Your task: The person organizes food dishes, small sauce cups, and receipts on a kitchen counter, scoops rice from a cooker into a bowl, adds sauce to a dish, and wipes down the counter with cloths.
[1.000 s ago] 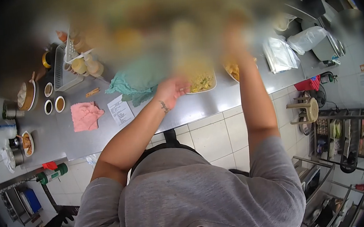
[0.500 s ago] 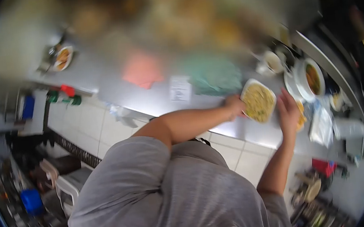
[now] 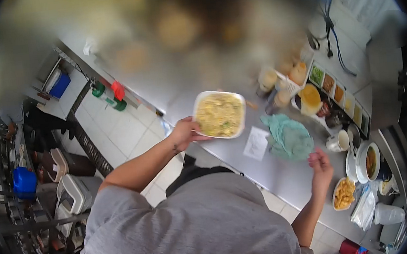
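In the head view, the white bowl (image 3: 244,110) has moved away from its place near the right hand (image 3: 322,171), and it is now on the other side of the paper slip (image 3: 256,143). The left hand (image 3: 188,134) alone grasps it, with the fingers at its near left side. It seems lifted over the table (image 3: 283,180), close to the edge. So the 2 hands are now well apart, and the bowl is supported from 1 side only. The right hand is near the green cloth (image 3: 290,137); its fingers are loosely bent and seem to hold nothing, but I cannot tell if they touch the cloth.

The bowl is well filled with yellowish food (image 3: 219,113), which has small green bits. Beside the right forearm, a white dish (image 3: 335,203) contains golden pieces (image 3: 345,193). Further on, a round white bowl (image 3: 360,162) holds brownish soup. The row of small trays has chopped greens (image 3: 316,74) in 1 tray, and brown and orange contents in others.
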A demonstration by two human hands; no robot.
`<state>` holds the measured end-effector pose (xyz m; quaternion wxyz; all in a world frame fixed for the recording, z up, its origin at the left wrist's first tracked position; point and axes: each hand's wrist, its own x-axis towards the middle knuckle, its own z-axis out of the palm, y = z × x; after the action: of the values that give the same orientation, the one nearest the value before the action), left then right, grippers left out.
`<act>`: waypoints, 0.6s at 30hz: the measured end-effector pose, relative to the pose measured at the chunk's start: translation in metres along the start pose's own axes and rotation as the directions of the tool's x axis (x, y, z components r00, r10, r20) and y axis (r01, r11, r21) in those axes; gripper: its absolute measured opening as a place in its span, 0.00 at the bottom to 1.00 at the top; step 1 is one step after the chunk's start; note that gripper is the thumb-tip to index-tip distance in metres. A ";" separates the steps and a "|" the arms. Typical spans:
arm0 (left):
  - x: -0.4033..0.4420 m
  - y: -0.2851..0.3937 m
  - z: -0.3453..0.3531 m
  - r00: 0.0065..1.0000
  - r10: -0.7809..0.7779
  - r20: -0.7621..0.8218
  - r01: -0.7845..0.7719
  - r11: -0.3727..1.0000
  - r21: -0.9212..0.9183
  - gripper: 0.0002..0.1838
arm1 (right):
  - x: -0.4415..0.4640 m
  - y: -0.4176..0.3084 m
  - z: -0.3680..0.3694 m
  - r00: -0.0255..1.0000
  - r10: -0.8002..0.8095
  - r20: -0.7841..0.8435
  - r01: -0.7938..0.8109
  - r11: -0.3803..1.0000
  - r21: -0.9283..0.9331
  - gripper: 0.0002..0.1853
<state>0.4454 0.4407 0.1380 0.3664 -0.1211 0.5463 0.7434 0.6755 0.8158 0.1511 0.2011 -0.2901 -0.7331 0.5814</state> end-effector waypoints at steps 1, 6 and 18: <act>0.011 0.011 -0.033 0.997 0.061 -0.052 -0.063 0.998 -0.028 0.25 | 0.008 -0.002 0.028 0.998 -0.024 0.067 0.023 1.000 0.006 0.17; 0.087 0.058 -0.175 0.921 0.341 -0.187 -0.359 0.931 -0.069 0.23 | 0.018 0.006 0.140 0.985 -0.165 0.039 0.169 0.925 -0.341 0.16; 0.211 0.097 -0.300 0.933 0.204 -0.296 -0.340 0.765 -0.547 0.18 | -0.036 0.033 0.282 0.839 -0.537 -0.094 0.283 0.577 -0.766 0.25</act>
<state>0.1659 0.2439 -0.0266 0.1358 -0.2289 0.3369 0.9031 0.5302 0.5895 0.0518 0.3147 -0.2540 -0.9061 0.1240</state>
